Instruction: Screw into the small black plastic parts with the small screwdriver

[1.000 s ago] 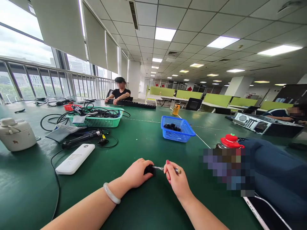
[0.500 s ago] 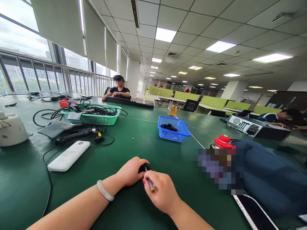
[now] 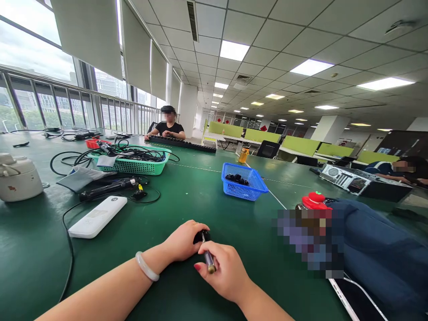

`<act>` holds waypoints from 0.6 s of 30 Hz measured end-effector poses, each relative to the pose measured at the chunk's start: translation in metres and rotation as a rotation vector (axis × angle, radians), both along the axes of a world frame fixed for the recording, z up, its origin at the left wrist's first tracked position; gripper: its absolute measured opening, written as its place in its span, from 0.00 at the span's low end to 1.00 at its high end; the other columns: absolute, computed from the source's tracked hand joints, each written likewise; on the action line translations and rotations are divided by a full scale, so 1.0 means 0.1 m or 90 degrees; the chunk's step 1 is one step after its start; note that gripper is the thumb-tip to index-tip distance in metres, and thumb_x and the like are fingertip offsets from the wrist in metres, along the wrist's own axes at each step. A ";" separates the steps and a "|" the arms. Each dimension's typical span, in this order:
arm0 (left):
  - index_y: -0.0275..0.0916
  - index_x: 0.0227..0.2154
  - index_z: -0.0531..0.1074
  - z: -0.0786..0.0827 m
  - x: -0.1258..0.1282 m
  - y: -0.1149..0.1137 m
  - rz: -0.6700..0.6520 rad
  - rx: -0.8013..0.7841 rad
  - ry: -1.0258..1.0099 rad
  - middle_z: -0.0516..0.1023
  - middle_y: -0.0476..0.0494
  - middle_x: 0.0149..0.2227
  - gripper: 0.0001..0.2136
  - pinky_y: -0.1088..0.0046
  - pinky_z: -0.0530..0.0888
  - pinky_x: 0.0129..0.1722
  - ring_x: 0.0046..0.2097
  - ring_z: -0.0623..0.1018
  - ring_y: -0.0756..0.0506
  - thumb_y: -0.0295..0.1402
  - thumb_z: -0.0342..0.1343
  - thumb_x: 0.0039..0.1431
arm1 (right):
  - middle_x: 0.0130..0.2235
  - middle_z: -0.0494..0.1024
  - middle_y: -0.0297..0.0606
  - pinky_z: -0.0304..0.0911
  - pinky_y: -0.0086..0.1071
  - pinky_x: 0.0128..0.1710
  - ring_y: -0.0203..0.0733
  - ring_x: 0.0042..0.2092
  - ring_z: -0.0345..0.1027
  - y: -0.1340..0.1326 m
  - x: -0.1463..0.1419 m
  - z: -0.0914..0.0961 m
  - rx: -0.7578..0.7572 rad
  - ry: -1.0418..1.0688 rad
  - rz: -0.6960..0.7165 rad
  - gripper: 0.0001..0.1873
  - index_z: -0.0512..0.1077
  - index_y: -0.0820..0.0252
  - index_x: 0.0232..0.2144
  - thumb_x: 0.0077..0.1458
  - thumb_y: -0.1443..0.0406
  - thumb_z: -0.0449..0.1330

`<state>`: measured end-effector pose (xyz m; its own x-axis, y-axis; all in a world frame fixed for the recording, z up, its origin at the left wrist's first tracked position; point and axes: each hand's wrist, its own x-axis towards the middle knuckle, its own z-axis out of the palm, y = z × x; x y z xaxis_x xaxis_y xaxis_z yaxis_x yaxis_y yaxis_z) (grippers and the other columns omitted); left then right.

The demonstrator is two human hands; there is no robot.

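"Two bare hands, close together, on the green, smooth-topped table point(image 3: 187, 203). What is the left hand point(image 3: 183, 239) doing?"

"It is grasping a small, black, hard-looking part point(image 3: 199, 236), fingers over the top and thumb along the near side. Much of the part is hidden under that hand, so I can't make out its shape."

"And the right hand point(image 3: 224, 269)?"

"Curled around a slim screwdriver-like tool point(image 3: 209, 262) with a metal shaft and a dark, brass-ended handle. The thumb, with its red nail, sticks out to the left of the handle. The shaft points away from the right hand, toward the black part."

"Is the tip seated in it?"

"I can't tell; the shaft reaches the part, but the end is too small to see."

"What lies around the hands?"

"Beyond the right hand, a blue, rectangular, open-weave plastic basket point(image 3: 242, 193) with small black pieces point(image 3: 236, 179) inside. Left of the left hand, a white, flat, rounded block point(image 3: 98, 217). Farther off past that hand, a mint-green plastic basket point(image 3: 140, 168) heaped with black cables point(image 3: 133, 154). Right of the right hand, well apart, a dark-blue heap of cloth point(image 3: 377, 238)."
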<state>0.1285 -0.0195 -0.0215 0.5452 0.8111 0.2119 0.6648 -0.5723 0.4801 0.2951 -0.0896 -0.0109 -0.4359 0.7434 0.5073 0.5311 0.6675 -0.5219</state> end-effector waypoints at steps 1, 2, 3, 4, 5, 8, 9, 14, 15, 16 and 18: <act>0.41 0.48 0.72 0.00 0.00 0.00 -0.003 0.001 0.000 0.78 0.43 0.44 0.19 0.66 0.70 0.48 0.47 0.74 0.42 0.31 0.55 0.50 | 0.22 0.69 0.30 0.54 0.26 0.24 0.34 0.22 0.60 0.00 0.01 0.01 -0.013 0.016 0.000 0.14 0.69 0.57 0.32 0.56 0.53 0.57; 0.41 0.48 0.72 0.00 0.00 0.00 -0.006 0.003 -0.001 0.78 0.43 0.44 0.19 0.65 0.70 0.49 0.47 0.74 0.42 0.31 0.56 0.51 | 0.22 0.69 0.31 0.54 0.26 0.24 0.34 0.22 0.60 0.01 0.03 0.02 -0.025 0.027 0.003 0.15 0.69 0.57 0.32 0.56 0.51 0.56; 0.41 0.48 0.72 0.00 0.00 0.00 -0.010 0.004 -0.002 0.78 0.43 0.45 0.19 0.65 0.70 0.49 0.48 0.74 0.42 0.32 0.56 0.51 | 0.21 0.68 0.30 0.54 0.26 0.24 0.34 0.22 0.59 0.01 0.04 0.02 -0.035 0.034 0.007 0.16 0.69 0.57 0.33 0.56 0.51 0.56; 0.41 0.48 0.72 0.00 0.00 0.00 -0.013 0.007 -0.004 0.78 0.43 0.45 0.18 0.65 0.70 0.49 0.48 0.74 0.42 0.33 0.56 0.52 | 0.21 0.68 0.30 0.54 0.26 0.24 0.34 0.22 0.58 0.02 0.05 0.02 -0.043 0.037 0.012 0.17 0.69 0.57 0.33 0.56 0.50 0.56; 0.41 0.48 0.72 0.00 0.00 0.00 -0.016 0.011 -0.006 0.78 0.44 0.45 0.18 0.65 0.69 0.49 0.48 0.74 0.42 0.33 0.56 0.53 | 0.21 0.67 0.29 0.54 0.26 0.24 0.34 0.22 0.58 0.02 0.06 0.02 -0.046 0.038 0.013 0.17 0.69 0.58 0.33 0.56 0.50 0.56; 0.41 0.48 0.72 0.00 -0.01 -0.01 -0.018 0.017 -0.012 0.78 0.44 0.45 0.17 0.65 0.69 0.49 0.47 0.73 0.42 0.35 0.56 0.54 | 0.21 0.67 0.29 0.53 0.26 0.24 0.33 0.22 0.58 0.02 0.07 0.00 -0.030 0.040 0.007 0.15 0.68 0.58 0.34 0.58 0.52 0.55; 0.41 0.48 0.72 -0.01 -0.01 -0.01 -0.017 0.017 -0.013 0.78 0.44 0.45 0.17 0.65 0.70 0.49 0.47 0.73 0.42 0.35 0.56 0.54 | 0.21 0.67 0.29 0.53 0.26 0.24 0.33 0.22 0.58 0.01 0.07 0.00 -0.017 0.040 0.002 0.14 0.67 0.58 0.34 0.59 0.53 0.54; 0.42 0.48 0.72 -0.02 -0.01 0.00 -0.022 0.021 -0.016 0.78 0.45 0.45 0.17 0.65 0.70 0.49 0.47 0.73 0.42 0.33 0.56 0.53 | 0.21 0.67 0.30 0.52 0.26 0.24 0.33 0.21 0.59 0.01 0.08 0.03 0.063 0.023 -0.015 0.12 0.68 0.59 0.34 0.63 0.58 0.49; 0.42 0.48 0.72 -0.02 -0.01 0.00 -0.024 0.023 -0.016 0.78 0.45 0.45 0.17 0.65 0.69 0.49 0.47 0.73 0.42 0.33 0.56 0.53 | 0.22 0.68 0.31 0.52 0.27 0.25 0.34 0.22 0.60 0.01 0.08 0.04 0.076 0.023 -0.016 0.13 0.68 0.59 0.34 0.63 0.58 0.49; 0.42 0.48 0.71 -0.02 -0.01 0.00 -0.024 0.023 -0.016 0.78 0.45 0.45 0.18 0.65 0.69 0.49 0.47 0.73 0.42 0.34 0.56 0.53 | 0.23 0.70 0.33 0.53 0.27 0.25 0.34 0.23 0.61 0.01 0.09 0.04 0.088 0.027 -0.016 0.14 0.68 0.59 0.34 0.64 0.58 0.48; 0.42 0.49 0.71 -0.02 -0.02 0.00 -0.023 0.019 -0.013 0.78 0.45 0.45 0.18 0.65 0.69 0.49 0.47 0.73 0.42 0.34 0.56 0.53 | 0.24 0.71 0.35 0.55 0.27 0.26 0.35 0.24 0.62 0.01 0.09 0.05 0.115 0.039 -0.018 0.16 0.69 0.59 0.34 0.64 0.56 0.47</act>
<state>0.1269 -0.0192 -0.0240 0.5696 0.7841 0.2464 0.6337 -0.6099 0.4759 0.3045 -0.0885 -0.0057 -0.3800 0.6493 0.6588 0.5225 0.7384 -0.4264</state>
